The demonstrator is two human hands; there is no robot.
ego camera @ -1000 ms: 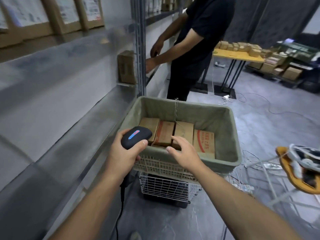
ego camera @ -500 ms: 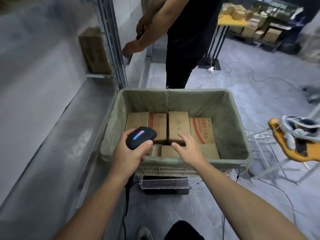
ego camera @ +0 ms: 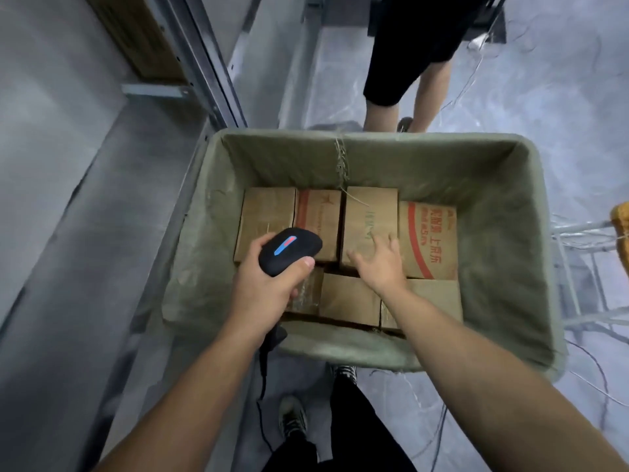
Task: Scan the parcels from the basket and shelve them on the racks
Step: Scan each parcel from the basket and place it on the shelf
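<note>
A cloth-lined basket [ego camera: 503, 233] stands in front of me with several cardboard parcels packed in its bottom. My left hand [ego camera: 269, 284] grips a black barcode scanner [ego camera: 289, 250] with a lit blue and red strip, held over the left parcels. My right hand [ego camera: 381, 264] reaches into the basket with fingers spread, resting on a plain brown parcel [ego camera: 369, 219] in the middle. A parcel with red print [ego camera: 430, 247] lies just right of it. The grey metal rack [ego camera: 85, 206] runs along my left.
Another person in black shorts [ego camera: 408, 56] stands just beyond the basket's far rim. A cardboard box [ego camera: 136, 39] sits on the rack at upper left. Loose cables [ego camera: 595, 386] lie on the floor at right. My own shoes [ego camera: 292, 417] are below the basket.
My view has tilted down over the basket. My right hand has moved deeper in, onto the middle parcel, with its fingers spread. My left hand still holds the scanner.
</note>
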